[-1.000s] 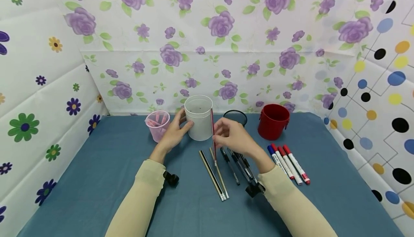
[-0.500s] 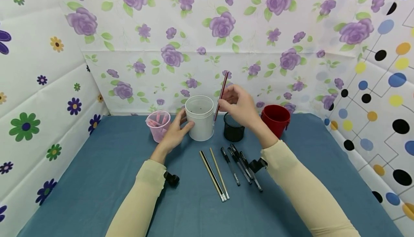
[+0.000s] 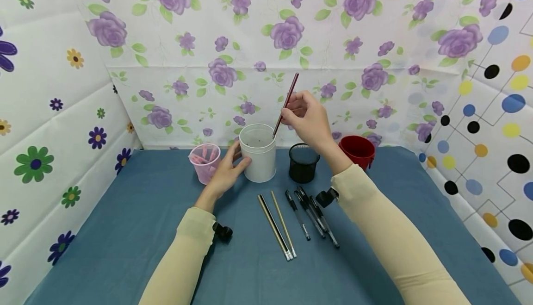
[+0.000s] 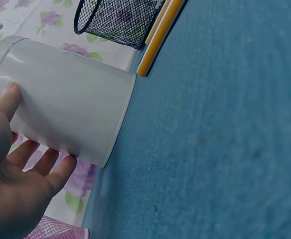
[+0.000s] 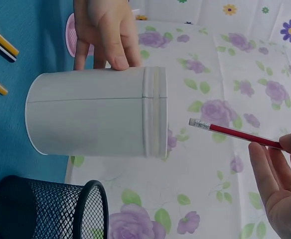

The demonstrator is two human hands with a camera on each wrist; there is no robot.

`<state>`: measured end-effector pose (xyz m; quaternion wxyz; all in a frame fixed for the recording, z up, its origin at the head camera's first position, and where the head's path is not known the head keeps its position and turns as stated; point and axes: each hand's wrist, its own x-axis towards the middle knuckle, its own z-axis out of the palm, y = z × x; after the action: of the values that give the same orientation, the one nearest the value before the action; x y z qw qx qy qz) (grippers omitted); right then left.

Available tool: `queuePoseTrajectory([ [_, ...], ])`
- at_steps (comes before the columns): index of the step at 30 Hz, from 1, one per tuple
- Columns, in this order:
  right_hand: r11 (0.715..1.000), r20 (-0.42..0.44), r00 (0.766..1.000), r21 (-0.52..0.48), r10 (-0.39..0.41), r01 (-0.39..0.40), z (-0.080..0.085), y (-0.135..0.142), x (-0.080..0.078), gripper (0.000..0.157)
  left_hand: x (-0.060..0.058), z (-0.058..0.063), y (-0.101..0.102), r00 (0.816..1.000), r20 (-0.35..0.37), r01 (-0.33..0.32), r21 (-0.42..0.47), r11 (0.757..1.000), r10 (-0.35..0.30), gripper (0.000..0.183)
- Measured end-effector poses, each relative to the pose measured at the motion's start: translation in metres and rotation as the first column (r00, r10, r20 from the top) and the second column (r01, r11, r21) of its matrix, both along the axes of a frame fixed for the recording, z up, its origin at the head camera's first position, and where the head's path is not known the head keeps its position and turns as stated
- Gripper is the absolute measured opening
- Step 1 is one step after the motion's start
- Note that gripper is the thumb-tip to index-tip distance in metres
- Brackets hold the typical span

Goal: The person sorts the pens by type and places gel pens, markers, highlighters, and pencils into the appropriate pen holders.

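A white cylindrical pot [image 3: 260, 159] stands upright on the table. My left hand [image 3: 226, 170] holds its left side, thumb and fingers spread round the wall, as the left wrist view also shows. In my right hand [image 3: 308, 117], a red pencil [image 3: 287, 101] is pinched between thumb and fingers. The pencil slants, its eraser end down and close to the pot's rim. From the right wrist view, that eraser [image 5: 193, 122] is just above the pot's mouth, apart from it. In front of the pot lie several gold and black pencils [image 3: 278, 226].
Several black pens [image 3: 312, 214] lie right of the pencils. A black mesh cup [image 3: 302, 168] stands right of the pot, a red bucket [image 3: 357, 151] beyond it, partly behind the right arm. A pink basket [image 3: 206, 171] with pink items stands at left. Patterned cloth walls enclose the blue table [image 3: 125, 231].
My right hand has lifted the red pencil from beside the pot up to above its rim. The pencil has tilted to the right. My left hand keeps its hold on the pot.
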<state>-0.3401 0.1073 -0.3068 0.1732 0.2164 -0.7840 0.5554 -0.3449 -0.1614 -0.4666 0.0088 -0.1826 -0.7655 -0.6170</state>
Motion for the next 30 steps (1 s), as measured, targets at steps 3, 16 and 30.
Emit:
queuePoseTrajectory([
  [3,1.0,0.002,1.0,-0.022,0.015,-0.015,0.001,-0.004,-0.004,0.024,0.0,0.0,0.0,1.0,-0.008,-0.004,0.001,1.0,0.004,0.076],
  [16,0.997,0.004,0.997,0.033,0.071,-0.071,0.0,-0.03,-0.026,0.02,-0.001,0.0,0.0,1.0,0.005,-0.027,-0.03,0.999,0.027,0.075],
  [30,0.992,0.059,0.996,0.105,0.064,-0.07,-0.015,-0.041,-0.03,0.021,-0.002,-0.004,0.001,0.999,0.034,-0.034,0.005,0.999,0.034,0.077],
])
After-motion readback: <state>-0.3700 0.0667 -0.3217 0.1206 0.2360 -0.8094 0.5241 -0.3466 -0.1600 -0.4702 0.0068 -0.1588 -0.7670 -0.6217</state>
